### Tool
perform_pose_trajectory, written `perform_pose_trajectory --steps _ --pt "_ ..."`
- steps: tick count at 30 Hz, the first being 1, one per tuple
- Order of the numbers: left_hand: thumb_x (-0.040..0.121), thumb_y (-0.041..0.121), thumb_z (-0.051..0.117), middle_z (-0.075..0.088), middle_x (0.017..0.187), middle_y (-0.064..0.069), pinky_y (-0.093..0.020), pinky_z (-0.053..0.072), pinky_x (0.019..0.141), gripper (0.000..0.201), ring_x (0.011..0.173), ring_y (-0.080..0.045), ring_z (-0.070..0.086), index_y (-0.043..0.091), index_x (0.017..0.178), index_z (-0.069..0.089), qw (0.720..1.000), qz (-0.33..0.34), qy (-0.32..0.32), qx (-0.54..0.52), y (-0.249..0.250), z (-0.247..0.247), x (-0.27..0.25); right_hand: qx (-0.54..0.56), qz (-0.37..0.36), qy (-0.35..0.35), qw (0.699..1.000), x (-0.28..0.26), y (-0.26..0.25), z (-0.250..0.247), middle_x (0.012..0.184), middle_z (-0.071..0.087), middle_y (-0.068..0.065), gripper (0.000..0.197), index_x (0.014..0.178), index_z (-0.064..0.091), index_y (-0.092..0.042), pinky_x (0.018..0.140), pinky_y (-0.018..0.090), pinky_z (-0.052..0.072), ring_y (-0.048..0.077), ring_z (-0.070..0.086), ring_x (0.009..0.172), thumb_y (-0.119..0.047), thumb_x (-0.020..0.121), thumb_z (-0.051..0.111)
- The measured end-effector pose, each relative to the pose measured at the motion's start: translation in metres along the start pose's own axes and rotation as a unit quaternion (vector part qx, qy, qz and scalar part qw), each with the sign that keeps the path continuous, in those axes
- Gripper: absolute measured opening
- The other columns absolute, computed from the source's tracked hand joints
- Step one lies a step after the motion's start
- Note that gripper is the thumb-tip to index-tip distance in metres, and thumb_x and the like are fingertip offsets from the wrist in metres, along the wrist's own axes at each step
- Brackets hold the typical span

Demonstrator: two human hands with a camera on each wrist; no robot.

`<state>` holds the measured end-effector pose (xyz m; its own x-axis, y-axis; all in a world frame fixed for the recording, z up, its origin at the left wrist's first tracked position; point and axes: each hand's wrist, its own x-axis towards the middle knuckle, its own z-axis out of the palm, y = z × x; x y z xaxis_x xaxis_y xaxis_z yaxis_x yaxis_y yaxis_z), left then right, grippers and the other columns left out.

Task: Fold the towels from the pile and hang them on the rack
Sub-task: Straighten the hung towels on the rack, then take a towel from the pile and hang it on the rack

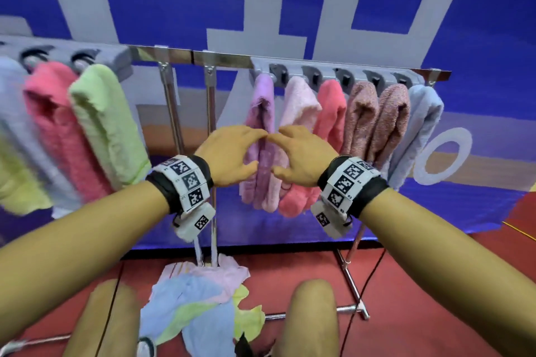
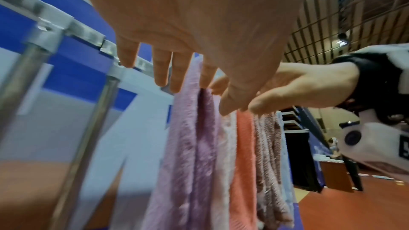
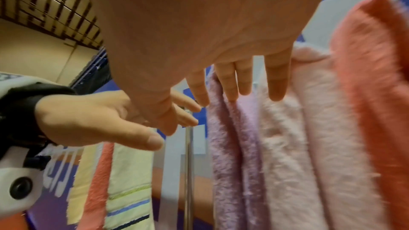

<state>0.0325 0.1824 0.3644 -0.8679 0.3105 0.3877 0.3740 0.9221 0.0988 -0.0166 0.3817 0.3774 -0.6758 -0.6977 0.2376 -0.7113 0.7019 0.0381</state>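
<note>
A folded lilac towel (image 1: 262,113) hangs from the rack's metal bar (image 1: 220,58), at the left end of the right-hand row. Both hands are raised in front of it with straight, spread fingers and hold nothing. My left hand (image 1: 235,151) is at the towel's left side and my right hand (image 1: 301,153) at its right, index fingertips almost meeting. In the right wrist view the right fingers (image 3: 230,83) lie against the lilac towel (image 3: 230,155) near its top. In the left wrist view the left fingers (image 2: 179,69) reach the top of the lilac towel (image 2: 192,146). A pile of loose towels (image 1: 197,298) lies on the floor.
Pale pink (image 1: 300,101), coral (image 1: 330,107), two mottled brown and a light blue towel (image 1: 420,124) fill the right row. Green (image 1: 107,124), coral and grey towels hang at left. Two rack uprights (image 1: 210,107) stand between the rows. My knees (image 1: 310,316) flank the pile on the red floor.
</note>
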Motion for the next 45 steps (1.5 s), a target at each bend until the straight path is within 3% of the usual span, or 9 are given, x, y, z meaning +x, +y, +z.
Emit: perform_pose_trajectory --steps 3,5,8,13,17,30,37,41,45 --pt "0.077 0.058 0.045 0.046 0.146 -0.003 -0.056 0.027 0.113 0.079 0.137 -0.025 0.039 0.029 0.15 0.031 0.991 -0.098 -0.033 0.078 -0.031 0.006 -0.034 -0.009 -0.029 0.035 0.999 0.016 -0.028 0.01 0.144 0.042 0.014 0.076 0.144 0.043 -0.023 0.099 0.052 0.045 0.035 0.038 0.134 -0.056 0.077 0.054" --pt "0.082 0.06 0.052 0.033 0.155 -0.005 -0.057 0.018 0.117 0.082 0.146 -0.025 0.026 0.033 0.153 0.021 0.981 -0.154 -0.054 0.105 -0.05 0.015 -0.058 -0.029 -0.068 0.041 0.996 0.03 -0.049 0.023 0.144 0.042 0.016 0.078 0.142 0.046 -0.024 0.096 0.052 0.047 0.035 0.038 0.134 -0.061 0.074 0.05" --pt "0.084 0.06 0.056 0.021 0.161 -0.008 -0.056 0.013 0.119 0.087 0.15 -0.027 0.015 0.037 0.155 0.011 0.967 -0.219 -0.081 0.106 -0.074 0.028 -0.09 -0.041 -0.112 0.032 0.992 0.048 -0.084 0.046 0.149 0.039 0.018 0.077 0.143 0.045 -0.026 0.098 0.052 0.042 0.037 0.034 0.139 -0.061 0.076 0.057" --pt "0.084 0.066 0.051 0.014 0.163 -0.01 -0.059 0.009 0.118 0.089 0.151 -0.025 0.011 0.037 0.155 0.005 0.95 -0.261 -0.112 0.126 -0.109 0.049 -0.138 -0.049 -0.151 -0.049 0.986 0.065 -0.124 0.102 0.163 0.012 0.014 0.084 0.154 0.024 -0.033 0.115 0.057 0.023 0.032 0.008 0.15 -0.067 0.082 0.052" --pt "0.087 0.065 0.047 0.007 0.164 -0.008 -0.059 0.005 0.118 0.088 0.151 -0.026 0.006 0.036 0.156 0.0 0.939 -0.261 -0.165 0.149 -0.125 0.075 -0.169 -0.039 -0.124 -0.132 0.983 0.071 -0.138 0.155 0.164 -0.007 0.008 0.088 0.155 0.008 -0.04 0.117 0.062 0.012 0.028 -0.008 0.151 -0.074 0.083 0.046" --pt "0.087 0.061 0.054 0.009 0.164 -0.008 -0.059 0.005 0.119 0.087 0.151 -0.027 0.006 0.036 0.156 0.005 0.931 -0.289 -0.222 0.031 -0.178 0.198 -0.187 0.088 0.009 -0.237 0.968 0.074 -0.15 0.288 0.164 0.003 0.009 0.081 0.154 0.016 -0.039 0.115 0.055 0.025 0.028 -0.002 0.151 -0.071 0.085 0.045" --pt "0.088 0.055 0.054 0.012 0.164 -0.009 -0.059 0.005 0.118 0.082 0.152 -0.028 0.003 0.034 0.155 0.014 0.927 -0.305 -0.219 0.013 -0.199 0.262 -0.179 0.144 0.047 -0.286 0.946 0.072 -0.14 0.369 0.161 0.014 0.012 0.081 0.152 0.026 -0.033 0.109 0.053 0.038 0.033 0.011 0.149 -0.056 0.084 0.062" --pt "0.087 0.054 0.057 0.011 0.164 -0.005 -0.058 0.004 0.119 0.081 0.152 -0.026 0.0 0.036 0.154 0.017 0.903 -0.348 -0.251 -0.034 -0.209 0.306 -0.201 0.146 0.061 -0.341 0.927 0.072 -0.137 0.429 0.16 0.015 0.015 0.082 0.152 0.024 -0.032 0.112 0.053 0.033 0.035 0.014 0.148 -0.057 0.083 0.061" --pt "0.083 0.049 0.062 0.012 0.163 -0.005 -0.059 0.008 0.119 0.083 0.151 -0.028 0.004 0.035 0.153 0.019 0.879 -0.371 -0.294 -0.058 -0.221 0.331 -0.212 0.163 0.069 -0.383 0.907 0.074 -0.148 0.49 0.156 0.024 0.015 0.082 0.152 0.026 -0.029 0.11 0.051 0.036 0.036 0.025 0.143 -0.058 0.083 0.06"
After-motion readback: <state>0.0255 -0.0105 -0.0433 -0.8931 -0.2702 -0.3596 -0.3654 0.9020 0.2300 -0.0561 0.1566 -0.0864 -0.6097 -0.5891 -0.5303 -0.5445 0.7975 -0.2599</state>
